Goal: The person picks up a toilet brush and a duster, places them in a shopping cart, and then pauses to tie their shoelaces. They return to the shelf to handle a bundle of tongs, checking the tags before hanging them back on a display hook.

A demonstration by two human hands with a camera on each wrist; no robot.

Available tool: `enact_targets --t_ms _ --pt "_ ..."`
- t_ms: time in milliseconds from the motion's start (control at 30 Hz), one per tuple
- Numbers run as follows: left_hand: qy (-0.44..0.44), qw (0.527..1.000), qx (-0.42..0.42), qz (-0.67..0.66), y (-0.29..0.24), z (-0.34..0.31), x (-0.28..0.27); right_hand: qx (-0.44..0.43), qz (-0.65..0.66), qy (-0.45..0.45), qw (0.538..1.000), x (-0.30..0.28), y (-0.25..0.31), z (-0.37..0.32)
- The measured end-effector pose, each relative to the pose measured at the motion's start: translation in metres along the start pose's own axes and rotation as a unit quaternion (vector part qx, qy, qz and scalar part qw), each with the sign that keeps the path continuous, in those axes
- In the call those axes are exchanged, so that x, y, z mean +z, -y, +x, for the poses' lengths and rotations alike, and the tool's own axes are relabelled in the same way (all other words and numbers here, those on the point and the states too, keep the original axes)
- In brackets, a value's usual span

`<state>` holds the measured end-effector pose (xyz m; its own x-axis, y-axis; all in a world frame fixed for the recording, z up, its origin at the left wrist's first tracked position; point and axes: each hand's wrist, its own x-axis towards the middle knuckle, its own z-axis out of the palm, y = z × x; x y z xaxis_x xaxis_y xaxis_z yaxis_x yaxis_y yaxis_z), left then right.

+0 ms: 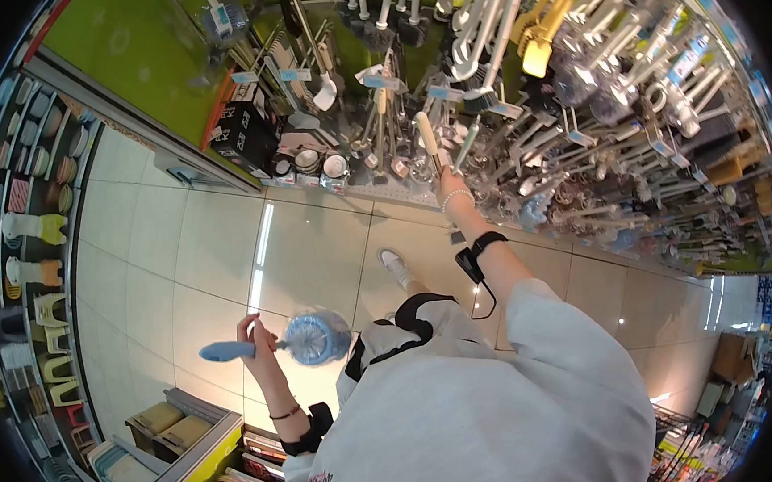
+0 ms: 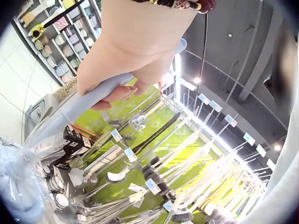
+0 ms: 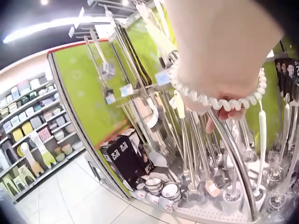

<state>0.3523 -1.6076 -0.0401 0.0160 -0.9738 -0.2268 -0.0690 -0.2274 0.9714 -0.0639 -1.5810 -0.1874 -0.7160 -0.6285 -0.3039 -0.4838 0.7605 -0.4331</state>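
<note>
My left hand (image 1: 264, 350) grips a blue-handled brush (image 1: 225, 352) low beside my body, its fingers curled round the handle. The brush's round head (image 1: 319, 339) is wrapped in clear plastic, and it fills the lower left corner of the left wrist view. Over at the rack, my right hand (image 1: 456, 198) holds a long-handled tool with a cream grip (image 1: 426, 132). Its curved metal shaft (image 3: 236, 154) runs down below the hand in the right wrist view. The tool's working end is hard to make out among the goods around it.
Brushes (image 1: 481, 100) and other long-handled tools hang densely on the rack. Small bowls (image 3: 171, 191) and black boxes (image 3: 126, 156) stand low at its left end. Shelves with stools (image 1: 49, 309) line the far left. Tiled floor (image 1: 314, 237) lies between.
</note>
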Motion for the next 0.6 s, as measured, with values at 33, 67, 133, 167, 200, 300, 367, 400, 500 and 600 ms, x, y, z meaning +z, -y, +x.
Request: enact_targets --t_ms 33,67,133,167,200,300,367,400,500,600 --pt "-0.005 1.0 0.0 0.004 -0.003 0.004 0.005 -0.003 0.002 0.006 1.0 0.007 0.002 0.021" --pt "-0.017 1.0 -0.006 0.019 -0.006 0.009 0.011 0.014 0.006 0.048 0.999 0.022 0.001 0.045" --pt "-0.037 0.998 -0.015 0.044 -0.012 0.017 0.023 0.01 0.011 0.098 0.995 0.045 0.004 0.08" --pt "-0.045 0.998 -0.018 0.048 -0.015 0.02 0.03 0.006 0.009 0.107 0.994 0.055 0.008 0.097" --pt "-0.056 0.996 -0.019 0.071 -0.019 0.022 0.037 0.024 -0.005 0.141 0.99 0.062 0.015 0.109" --pt "-0.076 0.992 -0.032 0.1 -0.025 0.027 0.052 0.055 -0.012 0.173 0.983 0.085 0.027 0.134" --pt "-0.07 0.994 -0.045 0.067 -0.026 0.029 0.057 0.05 0.004 0.181 0.982 0.098 0.032 0.151" --pt "-0.071 0.994 -0.048 0.067 -0.026 0.03 0.06 0.034 -0.002 0.185 0.982 0.102 0.031 0.158" --pt "-0.094 0.992 -0.071 0.048 -0.031 0.032 0.066 0.044 -0.016 0.187 0.981 0.111 0.035 0.168" --pt "-0.111 0.99 -0.081 0.023 -0.032 0.033 0.071 0.047 -0.014 0.206 0.977 0.103 0.042 0.171"
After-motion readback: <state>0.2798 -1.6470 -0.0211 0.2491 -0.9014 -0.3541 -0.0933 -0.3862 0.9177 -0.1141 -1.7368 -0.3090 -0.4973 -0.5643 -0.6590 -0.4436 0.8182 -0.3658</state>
